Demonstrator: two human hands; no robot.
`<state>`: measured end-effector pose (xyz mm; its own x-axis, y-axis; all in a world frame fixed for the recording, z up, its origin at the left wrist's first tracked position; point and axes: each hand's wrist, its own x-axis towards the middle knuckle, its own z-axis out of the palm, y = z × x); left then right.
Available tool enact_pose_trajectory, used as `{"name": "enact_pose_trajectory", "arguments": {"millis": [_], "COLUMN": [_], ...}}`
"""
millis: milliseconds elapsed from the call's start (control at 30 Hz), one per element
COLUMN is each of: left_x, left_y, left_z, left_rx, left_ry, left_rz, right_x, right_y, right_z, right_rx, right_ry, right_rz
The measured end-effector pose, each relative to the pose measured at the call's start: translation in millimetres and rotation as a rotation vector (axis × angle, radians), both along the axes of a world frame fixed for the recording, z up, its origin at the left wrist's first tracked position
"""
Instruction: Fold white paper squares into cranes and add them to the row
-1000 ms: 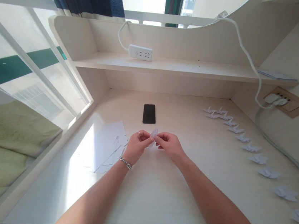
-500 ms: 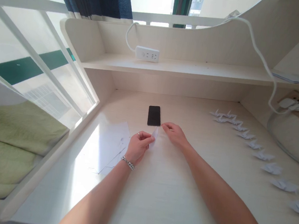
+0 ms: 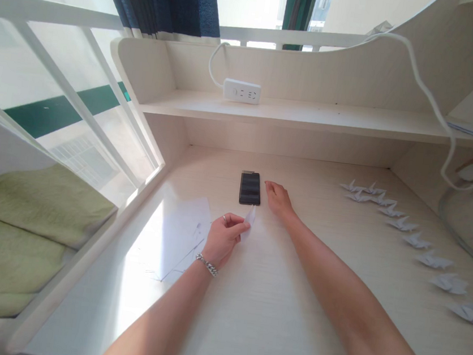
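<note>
the left hand (image 3: 223, 238) pinches a small folded paper (image 3: 250, 220) between thumb and forefinger, near the middle of the desk (image 3: 271, 318) and lifted just off it. the hold is at the paper's lower edge, probably so the creases are not flattened and the upper tip stays free. the right hand (image 3: 279, 198) holds nothing. it lies further back, palm down and fingers loosely spread, its fingertips just beside the right edge of the phone (image 3: 250, 188). whether they touch the phone i cannot tell. the phone lies flat, face up, toward the desk's back edge, where both hands can reach it and the screen can be read from above.

flat sheets (image 3: 179, 233) lie fanned toward the desk's left edge, just beside the left hand, handy for that side. folded cranes (image 3: 402, 223) stand in a curved row along the right edge, each apart from the next, likely so none gets crushed. a power strip (image 3: 242, 91) sits on the shelf (image 3: 312, 116) above.
</note>
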<state>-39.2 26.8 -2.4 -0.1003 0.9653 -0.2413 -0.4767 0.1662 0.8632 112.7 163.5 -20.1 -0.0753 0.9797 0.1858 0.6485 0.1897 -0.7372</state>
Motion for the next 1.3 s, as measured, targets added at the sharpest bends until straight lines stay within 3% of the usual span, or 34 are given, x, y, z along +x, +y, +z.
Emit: {"name": "enact_pose_trajectory", "arguments": {"millis": [67,133,200,367,600,1067,1300], "left_x": [1.2,3.1,5.6,13.0,18.6,15.2,16.0], "left_y": [-0.2,-1.0,-2.2,-6.3,-10.6,-13.5,-14.0], "left_z": [0.1,0.0,0.2,2.2,-2.4,3.7,1.6], "left_rx": [0.004,0.014,0.033,0.067,0.156,0.218,0.265], "left_ry": [0.008,0.019,0.021,0.04,0.186,0.448,0.512], "left_rz": [0.006,0.008,0.007,0.002,-0.013,-0.062,-0.081], "right_x": [3.8,4.7,3.2,-1.3,0.8,4.4,5.2], "right_y": [-23.1,-55.2,-88.6,-135.6,-139.6,-143.9,-142.8], "right_z": [3.2,7.2,11.6,16.2,12.7,23.7,19.0], "right_rx": [-0.003,-0.117,-0.206,-0.233,-0.151,-0.315,-0.305], "right_ry": [0.084,0.435,0.639,0.755,0.729,0.958,0.922], "right_rz": [-0.001,0.041,0.137,0.138,0.025,0.074,0.052]}}
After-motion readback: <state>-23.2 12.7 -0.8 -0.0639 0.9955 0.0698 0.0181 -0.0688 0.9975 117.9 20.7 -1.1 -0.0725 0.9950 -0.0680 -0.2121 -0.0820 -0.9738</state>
